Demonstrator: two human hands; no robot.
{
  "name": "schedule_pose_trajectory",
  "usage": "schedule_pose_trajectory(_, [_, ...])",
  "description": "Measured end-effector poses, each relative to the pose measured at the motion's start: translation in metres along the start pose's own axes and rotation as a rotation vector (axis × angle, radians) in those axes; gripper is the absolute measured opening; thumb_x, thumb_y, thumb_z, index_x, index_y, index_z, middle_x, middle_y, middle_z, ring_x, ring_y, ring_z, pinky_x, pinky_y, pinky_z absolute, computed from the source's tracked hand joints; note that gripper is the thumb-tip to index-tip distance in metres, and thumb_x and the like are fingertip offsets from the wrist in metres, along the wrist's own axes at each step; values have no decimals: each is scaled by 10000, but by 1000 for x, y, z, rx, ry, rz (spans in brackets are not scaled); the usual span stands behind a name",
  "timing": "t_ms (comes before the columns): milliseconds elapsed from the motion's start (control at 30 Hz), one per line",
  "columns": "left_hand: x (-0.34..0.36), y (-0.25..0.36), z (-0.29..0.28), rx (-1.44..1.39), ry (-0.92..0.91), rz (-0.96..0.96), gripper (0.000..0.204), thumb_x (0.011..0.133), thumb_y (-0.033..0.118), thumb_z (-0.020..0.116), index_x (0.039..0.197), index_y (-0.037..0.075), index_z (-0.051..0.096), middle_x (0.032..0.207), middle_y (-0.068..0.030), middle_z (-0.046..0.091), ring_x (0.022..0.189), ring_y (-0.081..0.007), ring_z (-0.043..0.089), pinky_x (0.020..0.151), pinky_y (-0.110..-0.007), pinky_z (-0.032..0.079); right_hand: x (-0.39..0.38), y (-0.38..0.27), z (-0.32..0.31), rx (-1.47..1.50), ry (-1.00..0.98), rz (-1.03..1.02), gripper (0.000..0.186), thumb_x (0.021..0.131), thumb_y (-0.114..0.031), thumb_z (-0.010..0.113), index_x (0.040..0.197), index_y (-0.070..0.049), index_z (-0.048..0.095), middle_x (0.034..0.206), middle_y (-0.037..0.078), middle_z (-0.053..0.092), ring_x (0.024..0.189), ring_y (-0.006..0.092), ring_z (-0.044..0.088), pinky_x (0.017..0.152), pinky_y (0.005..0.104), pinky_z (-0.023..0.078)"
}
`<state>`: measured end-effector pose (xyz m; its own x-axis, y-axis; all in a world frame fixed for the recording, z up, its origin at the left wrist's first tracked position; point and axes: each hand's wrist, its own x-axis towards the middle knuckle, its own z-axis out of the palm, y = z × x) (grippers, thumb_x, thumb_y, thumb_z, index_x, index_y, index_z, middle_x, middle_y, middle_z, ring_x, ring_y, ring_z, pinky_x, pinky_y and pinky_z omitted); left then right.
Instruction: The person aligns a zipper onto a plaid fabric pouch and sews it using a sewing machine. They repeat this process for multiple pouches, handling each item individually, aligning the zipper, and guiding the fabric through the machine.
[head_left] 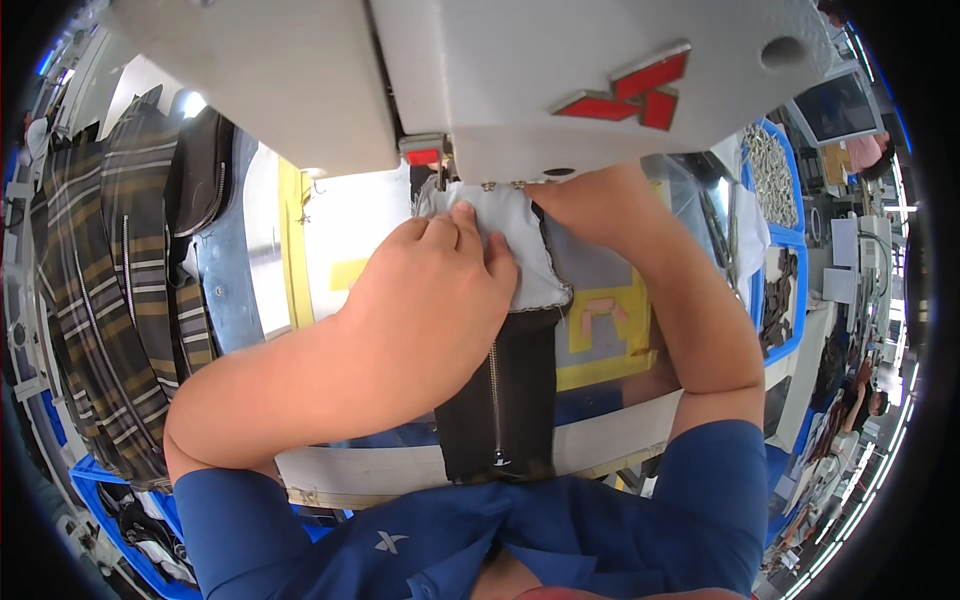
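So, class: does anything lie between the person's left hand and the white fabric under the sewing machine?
Nothing visible does. The left hand presses directly on the white fabric, just below the sewing machine. The right hand is partly hidden by the machine.
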<state>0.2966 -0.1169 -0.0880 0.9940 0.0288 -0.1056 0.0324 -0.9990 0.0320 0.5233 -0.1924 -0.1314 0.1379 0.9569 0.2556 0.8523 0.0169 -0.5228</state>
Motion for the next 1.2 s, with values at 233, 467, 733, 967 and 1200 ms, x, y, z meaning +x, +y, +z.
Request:
schedule_pose_trajectory(233, [-3, 2, 3, 3, -1, 1, 639, 781, 176, 727, 1354, -93, 638, 1384, -414, 639, 1169, -392, 718, 997, -424, 562, -4, 8, 9, -20, -39, 92, 282, 882, -178, 754, 1143, -72, 761, 1038, 134, 788, 962, 386, 731, 851, 458, 576])
schedule_pose_trajectory(467, [1, 2, 8, -39, 60, 29, 523, 803, 145, 709, 1286, -48, 654, 1408, -429, 613, 1216, -423, 698, 1014, -430, 540, -4, 20, -7, -47, -177, 160, 265, 927, -171, 768, 1166, -57, 774, 1105, 150, 788, 1026, 359, 736, 893, 436, 570])
schedule_pose_trajectory(733, [6, 0, 11, -154, 108, 94, 493, 777, 127, 709, 1254, 15, 662, 1423, -442, 588, 1249, -467, 669, 1048, -466, 520, -5, 20, -14, 78, -78, 156, 225, 929, -162, 685, 1089, -22, 757, 982, 189, 768, 920, 414, 714, 805, 468, 557])
schedule_pose_trajectory(967, [6, -1, 7, -192, 109, 100, 500, 767, 146, 733, 1245, 18, 664, 1410, -434, 601, 1246, -464, 663, 1064, -474, 507, -3, 17, -16, 70, -77, 205, 221, 903, -176, 695, 1036, -15, 768, 901, 190, 763, 852, 410, 722, 786, 472, 563])
schedule_pose_trajectory(1200, [7, 1, 7, -152, 122, 107, 472, 821, 185, 760, 1253, 16, 671, 1411, -418, 611, 1281, -453, 655, 1085, -468, 497, -7, 26, -8, 9, -72, 246, 246, 867, -207, 688, 850, 29, 756, 798, 233, 733, 790, 436, 727, 779, 495, 577])
